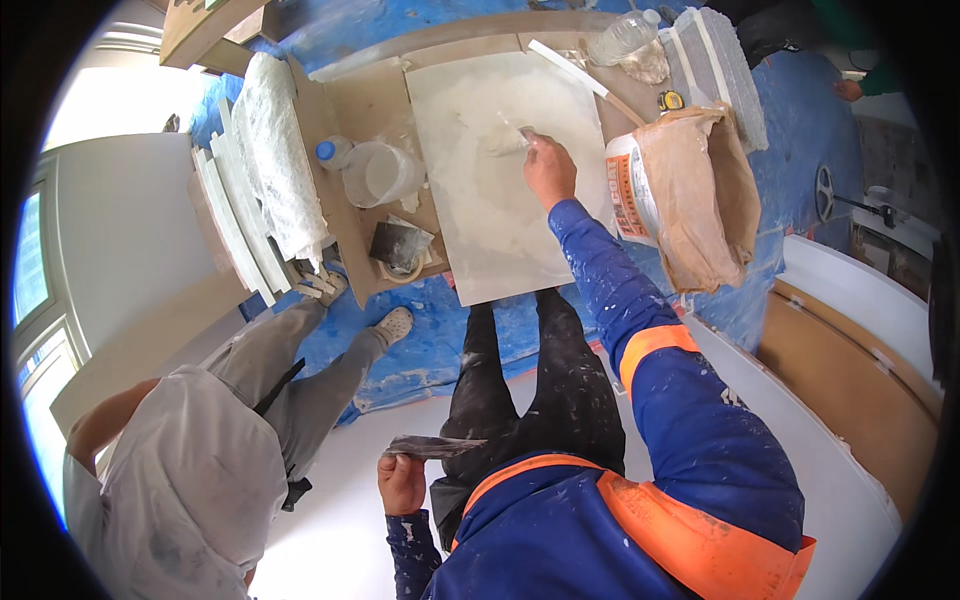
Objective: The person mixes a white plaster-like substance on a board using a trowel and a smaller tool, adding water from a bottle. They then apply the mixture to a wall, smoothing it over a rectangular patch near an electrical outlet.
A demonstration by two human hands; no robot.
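Low beside my legs, my left hand point(402, 485) is closed round one end of a dark, flat scraper blade point(432, 447). My right arm reaches forward over a large pale board point(460, 265). There, my right hand point(550, 172) grips a small light-tipped tool point(526, 132), most of it hidden in the fingers, so its exact kind does not show. The tip is at a whitish patch of powder or paste point(490, 130) spread over the upper middle of the board.
Left of the board are a translucent tub point(383, 175), a blue-capped bottle point(332, 153) and a tape roll point(402, 272). An open paper bag point(695, 205), tape measure point(670, 101) and clear bottle point(622, 40) lie right. Another person point(180, 470) stands close at my left.
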